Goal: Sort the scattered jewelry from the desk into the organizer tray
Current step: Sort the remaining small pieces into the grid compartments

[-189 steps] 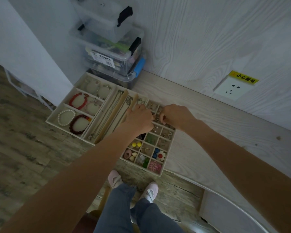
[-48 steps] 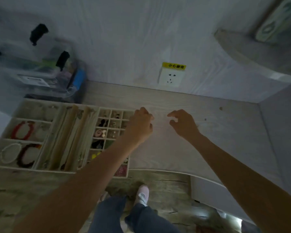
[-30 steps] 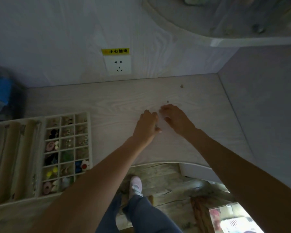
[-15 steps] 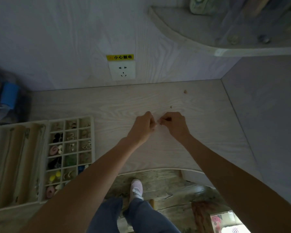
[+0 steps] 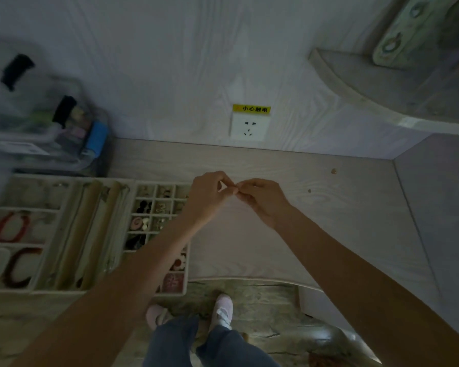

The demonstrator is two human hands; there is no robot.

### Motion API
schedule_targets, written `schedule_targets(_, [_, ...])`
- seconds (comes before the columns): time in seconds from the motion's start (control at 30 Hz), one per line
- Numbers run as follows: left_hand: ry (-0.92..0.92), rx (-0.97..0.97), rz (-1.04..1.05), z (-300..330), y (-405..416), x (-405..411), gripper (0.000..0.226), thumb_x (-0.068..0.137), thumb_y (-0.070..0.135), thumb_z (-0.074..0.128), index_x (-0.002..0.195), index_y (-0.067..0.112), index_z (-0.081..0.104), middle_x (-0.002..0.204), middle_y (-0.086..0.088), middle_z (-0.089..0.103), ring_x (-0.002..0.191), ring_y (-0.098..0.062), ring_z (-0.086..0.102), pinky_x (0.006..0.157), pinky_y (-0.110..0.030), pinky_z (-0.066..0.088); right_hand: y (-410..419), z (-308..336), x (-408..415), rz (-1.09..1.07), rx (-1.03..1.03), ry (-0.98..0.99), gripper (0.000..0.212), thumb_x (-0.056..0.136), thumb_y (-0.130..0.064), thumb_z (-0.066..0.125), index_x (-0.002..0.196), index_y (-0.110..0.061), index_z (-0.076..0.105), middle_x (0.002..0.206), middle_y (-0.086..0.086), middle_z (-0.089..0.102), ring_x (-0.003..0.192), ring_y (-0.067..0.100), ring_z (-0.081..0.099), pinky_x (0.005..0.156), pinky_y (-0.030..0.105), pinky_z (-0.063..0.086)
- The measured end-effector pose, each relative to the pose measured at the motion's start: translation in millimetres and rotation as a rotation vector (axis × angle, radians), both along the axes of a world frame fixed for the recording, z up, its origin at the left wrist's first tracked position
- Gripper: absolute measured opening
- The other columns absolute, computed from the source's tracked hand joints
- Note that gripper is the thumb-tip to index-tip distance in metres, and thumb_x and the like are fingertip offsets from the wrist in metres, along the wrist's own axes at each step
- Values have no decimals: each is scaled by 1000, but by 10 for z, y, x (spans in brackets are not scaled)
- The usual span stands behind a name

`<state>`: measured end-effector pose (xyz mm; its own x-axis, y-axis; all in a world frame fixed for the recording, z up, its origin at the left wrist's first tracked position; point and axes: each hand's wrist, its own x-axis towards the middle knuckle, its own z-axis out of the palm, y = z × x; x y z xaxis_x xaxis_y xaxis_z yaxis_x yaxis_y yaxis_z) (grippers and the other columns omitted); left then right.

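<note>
Both hands meet fingertip to fingertip above the pale surface [image 5: 329,223], the left hand [image 5: 207,197] and the right hand [image 5: 263,200] each with thumb and forefinger pinched toward the other; whatever tiny piece sits in that grip is too small to make out, so it cannot be said for certain what either one grasps. Half a second ago the hands pinched together low on the surface; now the joined grip has lifted and swung left, so that the organizer tray [image 5: 112,181], its small compartments already holding earrings, lies just left of and below it. That suggests a piece has been picked up and is headed for a compartment. Well to the right of the grip, two small loose items, a nearer speck [image 5: 309,191] and a farther bead [image 5: 334,171], lie on the surface unsorted
</note>
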<state>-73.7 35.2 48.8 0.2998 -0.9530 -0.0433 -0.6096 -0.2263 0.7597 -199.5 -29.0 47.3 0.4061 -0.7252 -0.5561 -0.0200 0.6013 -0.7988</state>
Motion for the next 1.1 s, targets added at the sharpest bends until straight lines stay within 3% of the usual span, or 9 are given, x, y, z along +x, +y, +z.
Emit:
schedule_targets(0.27, [-18,-48,66,65,316,416,8,85,16,66,86,9,69,59,19,45,49,1,38,52,-9,32,97,73,540,90,220,-103,9,84,11,55,81,7,63,84,19,62,78,20,63,73,22,57])
schedule_targets(0.4, [-3,-30,115,83,417,601,10,83,17,67,83,8,71,58,-2,58,49,-9,42,47,-13,32,197,108,734,176,213,-113,21,89,12,48,106,19,57,89,19,63,81,21,63,72,21,57])
schedule_targets(0.47, [-4,-9,145,69,476,724,7,82,15,68,82,9,71,57,1,57,49,-12,45,49,-16,34,232,96,827,198,233,-117,24,90,12,47,111,22,53,89,20,63,81,21,64,70,21,58])
schedule_targets(0.57, [-1,1,176,53,564,884,4,81,15,67,80,16,71,66,-3,66,59,-20,58,55,-25,43,297,122,950,292,202,-11,16,89,7,53,101,13,60,84,17,64,75,21,65,64,20,58])
schedule_targets(0.7, [13,17,203,46,680,992,4,83,10,67,83,12,70,61,16,54,54,2,49,53,-8,36,350,140,1108,529,-54,306,10,87,-5,63,76,-5,63,69,11,58,57,16,55,50,20,45])
schedule_targets(0.83, [68,13,225,-79,751,1122,5,82,15,68,82,20,71,75,-6,69,71,-24,63,66,-41,49,379,139,1254,547,-159,370,11,81,-4,68,71,-2,65,57,8,47,47,16,38,46,22,31])
schedule_targets(0.9, [95,13,251,-118,782,1174,5,81,17,68,82,20,72,78,-11,70,74,-29,65,71,-46,50,396,125,1303,552,-199,380,13,81,-3,68,69,-3,64,54,7,44,45,16,34,40,18,27])
schedule_targets(0.97, [135,-3,264,-146,800,1207,6,81,14,69,83,17,73,78,-12,71,74,-29,65,70,-43,51,418,106,1333,562,-244,404,15,80,-6,69,67,-4,63,52,7,42,43,16,31,36,15,23])
schedule_targets(1.1, [172,49,241,-200,833,1262,10,83,11,66,91,10,73,84,-3,70,70,-2,59,63,-8,42,469,42,1414,612,-284,480,22,80,-14,72,64,-5,60,50,8,40,44,16,31,40,19,22])
